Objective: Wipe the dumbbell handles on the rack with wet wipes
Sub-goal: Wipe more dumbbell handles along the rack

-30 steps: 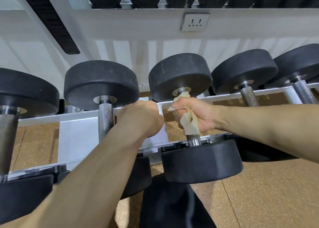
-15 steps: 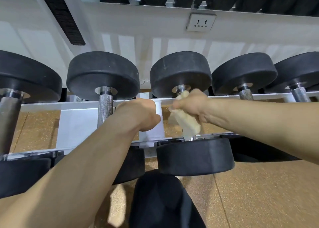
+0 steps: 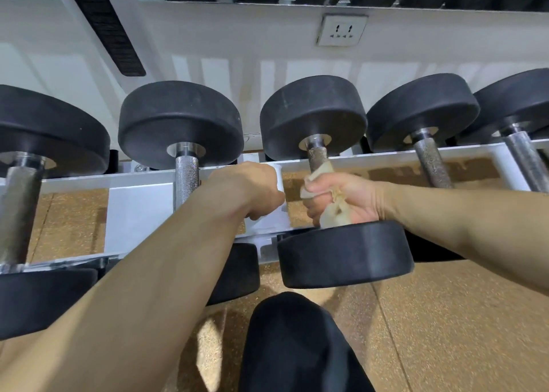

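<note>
Right hand [image 3: 344, 198] is closed in a full fist round the knurled steel handle [image 3: 317, 155] of the middle black round-headed dumbbell [image 3: 344, 255], with a crumpled beige wet wipe [image 3: 334, 218] trapped between palm and bar. The fist sits at the near end of the handle, against the near head; bare metal shows between it and the far head. Folds of the wipe protrude above the thumb and out between the lower fingers. The dumbbell lies across the two rails of the white metal rack [image 3: 133, 181], one head beyond the far rail, the other in front of the near rail. Left hand [image 3: 249, 189] is also curled shut, its fingers wrapped on the white cross-brace [image 3: 282, 184] joining the rails, just left of the wiped handle and just right of the neighbouring steel handle [image 3: 186, 178]. Further black dumbbells [image 3: 421, 109] lie on both sides. A white wall socket [image 3: 341, 31] is fixed above the rack. A black-clad knee [image 3: 297, 347] shows over the speckled brown floor [image 3: 445, 332].
</note>
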Tool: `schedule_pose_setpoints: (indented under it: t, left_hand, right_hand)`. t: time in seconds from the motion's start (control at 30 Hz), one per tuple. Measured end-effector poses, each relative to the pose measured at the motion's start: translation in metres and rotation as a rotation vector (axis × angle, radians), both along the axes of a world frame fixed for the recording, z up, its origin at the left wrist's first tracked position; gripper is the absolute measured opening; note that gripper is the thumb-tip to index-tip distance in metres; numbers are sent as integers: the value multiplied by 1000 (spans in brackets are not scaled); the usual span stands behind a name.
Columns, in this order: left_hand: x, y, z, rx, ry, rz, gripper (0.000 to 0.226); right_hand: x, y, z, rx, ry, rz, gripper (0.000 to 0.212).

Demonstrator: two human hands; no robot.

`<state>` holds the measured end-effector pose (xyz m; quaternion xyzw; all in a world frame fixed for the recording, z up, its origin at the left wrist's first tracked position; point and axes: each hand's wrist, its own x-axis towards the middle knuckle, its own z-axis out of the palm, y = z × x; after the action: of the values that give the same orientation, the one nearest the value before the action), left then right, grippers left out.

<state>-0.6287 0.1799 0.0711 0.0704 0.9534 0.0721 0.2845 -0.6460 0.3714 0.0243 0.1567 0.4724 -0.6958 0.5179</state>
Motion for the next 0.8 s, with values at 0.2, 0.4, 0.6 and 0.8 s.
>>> schedule_pose_setpoints:
  t: [0.2, 0.4, 0.6, 0.8]
  left_hand:
    - [-1, -4, -4, 15, -47, 42, 32]
    - [-1, -6, -4, 19, -53, 43, 35]
    - [0, -6, -7, 0, -48, 30, 38]
    - [-1, -3, -7, 1, -45, 6, 40]
  right_hand:
    - [11, -2, 22, 330, 110, 143, 16]
    - [2, -19, 22, 1063, 637, 84, 47]
    - [-23, -38, 22, 811, 566, -317, 37]
    - [-16, -17, 20, 373, 331, -44, 9]
